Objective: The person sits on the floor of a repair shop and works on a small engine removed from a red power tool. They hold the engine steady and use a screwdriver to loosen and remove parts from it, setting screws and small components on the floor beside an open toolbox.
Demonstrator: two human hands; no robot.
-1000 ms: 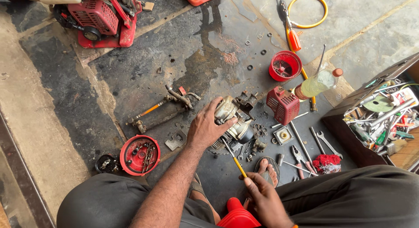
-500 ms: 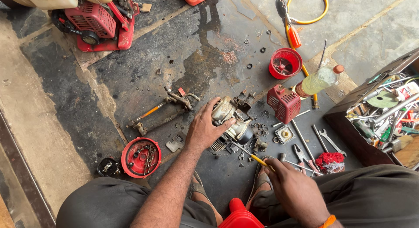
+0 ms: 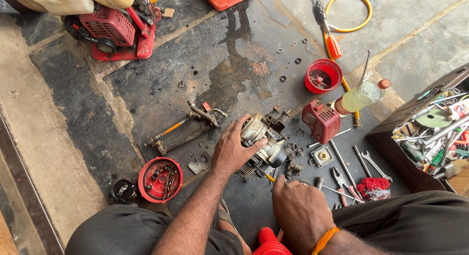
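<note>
From the head camera we look down at an oily floor (image 3: pixel 161 89). Our left hand (image 3: pixel 233 150) rests on a small engine block (image 3: pixel 264 140) mid-scene, fingers (image 3: pixel 254 146) curled over its near-left side. Our right hand (image 3: pixel 300 211), nearer, has its fingers closed around a yellow-handled screwdriver (image 3: pixel 269 178) pointing at the engine. A red tray of bolts (image 3: pixel 160 179) sits left; a toolbox (image 3: pixel 430 133) right.
</note>
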